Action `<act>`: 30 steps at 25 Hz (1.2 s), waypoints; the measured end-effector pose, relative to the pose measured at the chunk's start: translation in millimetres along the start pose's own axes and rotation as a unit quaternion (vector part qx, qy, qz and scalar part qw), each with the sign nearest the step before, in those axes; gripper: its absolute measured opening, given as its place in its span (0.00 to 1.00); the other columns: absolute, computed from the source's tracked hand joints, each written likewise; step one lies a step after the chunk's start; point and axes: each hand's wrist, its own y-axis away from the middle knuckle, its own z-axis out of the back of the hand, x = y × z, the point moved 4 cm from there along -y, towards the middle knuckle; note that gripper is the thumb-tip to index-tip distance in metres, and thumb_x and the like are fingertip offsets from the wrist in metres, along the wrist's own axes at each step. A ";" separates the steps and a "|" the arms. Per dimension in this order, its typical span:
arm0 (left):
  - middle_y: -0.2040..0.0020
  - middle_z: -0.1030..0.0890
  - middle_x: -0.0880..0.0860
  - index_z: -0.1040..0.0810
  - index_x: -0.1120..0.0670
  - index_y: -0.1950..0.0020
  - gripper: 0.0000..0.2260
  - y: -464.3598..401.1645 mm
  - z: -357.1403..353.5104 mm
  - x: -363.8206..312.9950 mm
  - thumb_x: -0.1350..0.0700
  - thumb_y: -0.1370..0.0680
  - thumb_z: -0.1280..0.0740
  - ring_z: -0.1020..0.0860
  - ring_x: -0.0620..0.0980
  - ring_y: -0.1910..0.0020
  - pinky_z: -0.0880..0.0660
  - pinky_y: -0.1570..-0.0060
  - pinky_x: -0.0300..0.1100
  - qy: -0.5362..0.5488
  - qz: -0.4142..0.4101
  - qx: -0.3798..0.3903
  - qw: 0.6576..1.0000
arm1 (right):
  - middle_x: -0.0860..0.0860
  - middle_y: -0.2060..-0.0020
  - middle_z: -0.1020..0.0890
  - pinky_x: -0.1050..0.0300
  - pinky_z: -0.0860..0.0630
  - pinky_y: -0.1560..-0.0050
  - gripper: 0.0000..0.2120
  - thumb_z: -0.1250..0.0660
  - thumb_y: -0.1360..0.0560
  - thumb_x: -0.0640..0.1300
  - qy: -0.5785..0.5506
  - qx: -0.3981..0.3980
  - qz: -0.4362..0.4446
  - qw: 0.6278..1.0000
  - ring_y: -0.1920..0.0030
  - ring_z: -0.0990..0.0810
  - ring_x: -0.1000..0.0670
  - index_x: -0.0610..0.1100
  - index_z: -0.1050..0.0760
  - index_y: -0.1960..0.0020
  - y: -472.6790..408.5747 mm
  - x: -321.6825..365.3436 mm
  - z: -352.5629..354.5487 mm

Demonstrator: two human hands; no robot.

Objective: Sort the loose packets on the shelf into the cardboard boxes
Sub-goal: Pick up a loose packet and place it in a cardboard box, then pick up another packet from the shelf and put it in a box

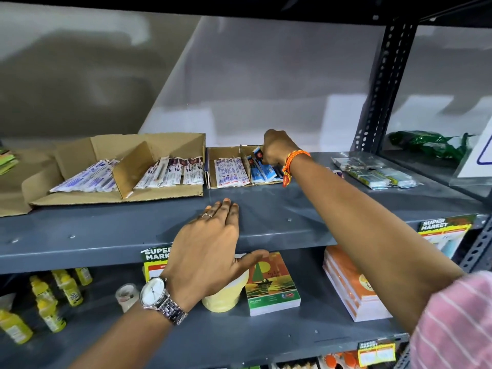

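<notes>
A grey metal shelf [266, 209] carries "SUPER MARKET" edge tags [443, 226]. The right hand [277, 149] pinches blue packets [262, 170] inside the small cardboard box [226, 153]; the left hand [210, 249] lies open and flat on the bare front edge.

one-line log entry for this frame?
right hand: at blue packets in small box | left hand: flat, shelf edge

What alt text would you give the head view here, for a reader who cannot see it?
A person's right hand reaches into the blue packets in a small cardboard box on a grey shelf, while the left hand rests flat, open, on the shelf's front edge. A larger cardboard box of packets sits to the left; loose packets lie to the right.
</notes>
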 end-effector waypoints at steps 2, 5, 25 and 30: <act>0.26 0.28 0.58 0.31 0.59 0.25 0.49 0.2 -1.0 0.5 0.22 0.27 0.58 0.28 0.56 0.29 0.28 0.35 0.50 0.001 -0.001 -0.004 1.000 | 0.39 0.51 0.19 0.59 0.30 0.60 0.10 0.29 0.31 0.32 0.020 -0.001 0.003 1.000 0.59 0.24 0.42 0.40 0.30 0.58 -3.4 -0.3 -7.0; 0.28 0.26 0.59 0.28 0.60 0.27 0.48 -0.2 -2.3 0.7 0.22 0.26 0.56 0.26 0.56 0.31 0.27 0.37 0.50 0.002 -0.004 -0.006 1.000 | 0.41 0.55 0.21 0.60 0.30 0.61 0.11 0.30 0.30 0.31 0.043 0.003 0.005 0.999 0.61 0.26 0.43 0.40 0.32 0.62 -6.7 -1.6 -14.2; 0.30 0.25 0.59 0.27 0.61 0.28 0.46 1.6 1.9 -0.9 0.24 0.25 0.54 0.25 0.54 0.32 0.26 0.37 0.48 -0.020 -0.015 -0.007 1.000 | 0.33 0.46 0.20 0.50 0.24 0.46 0.19 0.27 0.28 0.46 0.061 -0.115 -0.156 0.979 0.44 0.22 0.33 0.33 0.24 0.46 103.4 -108.5 51.2; 0.30 0.25 0.59 0.27 0.61 0.28 0.46 1.0 1.7 -1.8 0.24 0.25 0.54 0.24 0.54 0.32 0.26 0.38 0.48 -0.025 -0.014 -0.010 1.000 | 0.34 0.45 0.20 0.50 0.25 0.49 0.18 0.28 0.27 0.46 0.070 -0.098 -0.171 0.978 0.44 0.22 0.34 0.34 0.25 0.45 112.3 -120.9 30.1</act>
